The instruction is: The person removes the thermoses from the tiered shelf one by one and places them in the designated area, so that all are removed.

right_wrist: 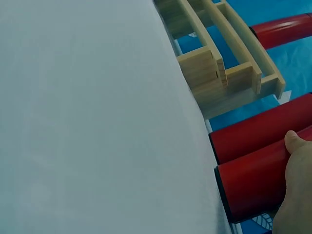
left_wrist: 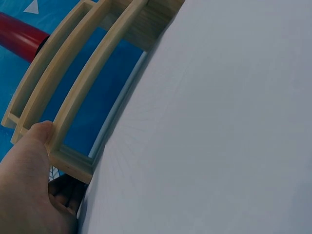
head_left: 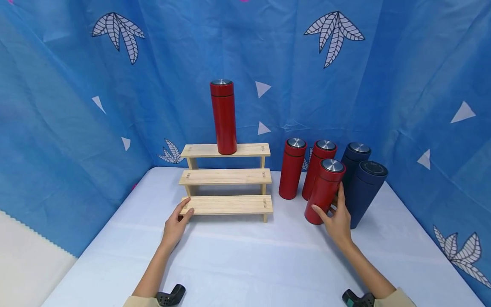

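Observation:
With its thumb at the front and its fingers round the side, my right hand (head_left: 338, 221) grips the nearest red thermos (head_left: 321, 194). This flask stands on the white table, its base close to the cloth. Over on the left, my left hand (head_left: 175, 228) holds the left end of the lowest plank of a three-step wooden stand (head_left: 226, 205). The left wrist view shows that thumb (left_wrist: 41, 130) against the plank's edge, the other fingers lower down in shadow. On the stand's top step another red thermos (head_left: 224, 119) is upright.
Behind the gripped flask stand two more red thermoses, one to the left (head_left: 292, 170) and one (head_left: 316, 164) partly hidden. Two dark blue thermoses (head_left: 366, 192) are close on its right. A blue patterned cloth (head_left: 245, 55) hangs round the white table (head_left: 245, 260).

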Tool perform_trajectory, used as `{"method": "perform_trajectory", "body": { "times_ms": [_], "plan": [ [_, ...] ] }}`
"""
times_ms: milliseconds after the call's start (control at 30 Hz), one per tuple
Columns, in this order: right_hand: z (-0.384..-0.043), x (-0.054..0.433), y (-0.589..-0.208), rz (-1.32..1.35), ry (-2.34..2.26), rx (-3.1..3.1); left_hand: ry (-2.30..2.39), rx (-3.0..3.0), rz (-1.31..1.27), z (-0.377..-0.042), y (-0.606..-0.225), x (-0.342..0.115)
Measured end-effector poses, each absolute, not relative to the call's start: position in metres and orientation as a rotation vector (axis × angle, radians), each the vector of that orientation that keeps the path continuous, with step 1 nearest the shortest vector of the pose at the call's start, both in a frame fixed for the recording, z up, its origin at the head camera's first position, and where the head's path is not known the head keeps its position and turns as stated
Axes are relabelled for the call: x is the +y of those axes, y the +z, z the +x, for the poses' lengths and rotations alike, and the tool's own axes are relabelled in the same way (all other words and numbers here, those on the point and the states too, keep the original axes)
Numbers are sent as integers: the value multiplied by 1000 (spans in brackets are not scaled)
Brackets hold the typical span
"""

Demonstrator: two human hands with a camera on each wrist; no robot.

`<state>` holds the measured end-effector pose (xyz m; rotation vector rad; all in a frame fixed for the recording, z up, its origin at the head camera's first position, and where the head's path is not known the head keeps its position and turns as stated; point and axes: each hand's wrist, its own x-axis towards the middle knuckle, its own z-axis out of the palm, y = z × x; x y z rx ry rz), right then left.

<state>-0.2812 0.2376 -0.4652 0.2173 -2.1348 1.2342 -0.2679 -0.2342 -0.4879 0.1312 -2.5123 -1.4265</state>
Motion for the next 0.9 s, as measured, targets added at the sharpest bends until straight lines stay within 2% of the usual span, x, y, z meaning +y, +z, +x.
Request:
{"method": "perform_trajectory", "body": {
  "times_ms": [667, 900],
  "plan": [
    [-280, 235, -466, 193, 1177, -2141, -1442, -2515, 141, -267, -490, -235],
    [-274, 230, -453, 328, 1015, -1868, -1442, -2511, 139, -268, -488, -235]
  ]
}}
